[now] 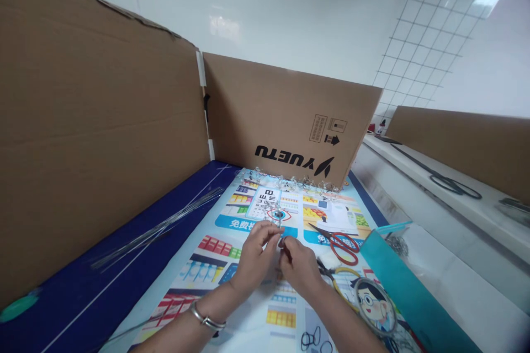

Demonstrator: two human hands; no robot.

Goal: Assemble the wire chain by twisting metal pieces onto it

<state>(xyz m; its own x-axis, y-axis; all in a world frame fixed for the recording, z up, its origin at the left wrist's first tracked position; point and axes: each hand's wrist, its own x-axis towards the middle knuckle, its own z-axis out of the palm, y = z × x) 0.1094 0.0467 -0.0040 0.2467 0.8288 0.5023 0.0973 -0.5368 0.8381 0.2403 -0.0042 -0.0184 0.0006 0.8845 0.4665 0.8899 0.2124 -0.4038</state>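
Note:
My left hand (257, 252) and my right hand (298, 265) meet over the middle of the printed mat (248, 309). The fingers of both are pinched together around something small and thin, too small to name; a bit of wire-like material shows just above the fingertips. Red-handled scissors (343, 247) lie open to the right of my right hand. Nearer to that hand are yellow-handled pliers (345, 281), partly behind the wrist. A bangle circles my left wrist.
Cardboard panels (290, 116) stand at the back and left. Thin wires (161, 226) lie on the blue surface at left. Tangled wire pieces (298, 181) line the mat's far edge. At right are a tape roll (376, 306), a teal-edged box (414, 292) and black rings (317, 339).

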